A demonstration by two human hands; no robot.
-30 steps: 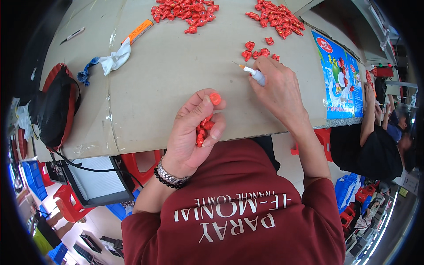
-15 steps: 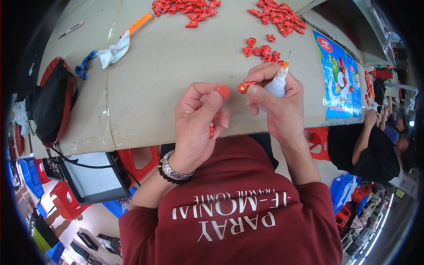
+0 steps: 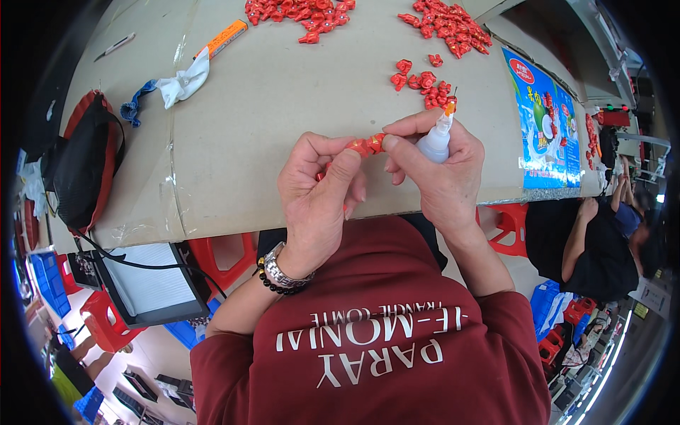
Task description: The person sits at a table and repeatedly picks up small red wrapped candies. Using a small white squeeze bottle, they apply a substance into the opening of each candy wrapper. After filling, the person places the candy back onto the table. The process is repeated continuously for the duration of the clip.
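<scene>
Between finger and thumb, my left hand (image 3: 319,180) pinches a small red plastic piece (image 3: 360,147), and bits of more red pieces show inside its curled fingers. My right hand (image 3: 446,166) pinches another small red piece with gold marks (image 3: 376,142). The two pieces touch end to end in front of me, above the table's near edge. Tucked in the same right hand is a white squeeze bottle (image 3: 434,144) with an orange-based needle tip pointing up and away. Just beyond it lies a small cluster of red pieces (image 3: 427,80).
Two larger heaps of red pieces, a left heap (image 3: 301,14) and a right heap (image 3: 453,28), lie at the far side. A blue printed sheet (image 3: 542,120) covers the right. Leftward are a white cloth (image 3: 183,83), an orange box (image 3: 228,35), a craft knife (image 3: 115,46) and a black-red bag (image 3: 88,163).
My right hand has moved slightly left and brought its red piece against the one in my left hand. The bottle has come along, its needle a little lower.
</scene>
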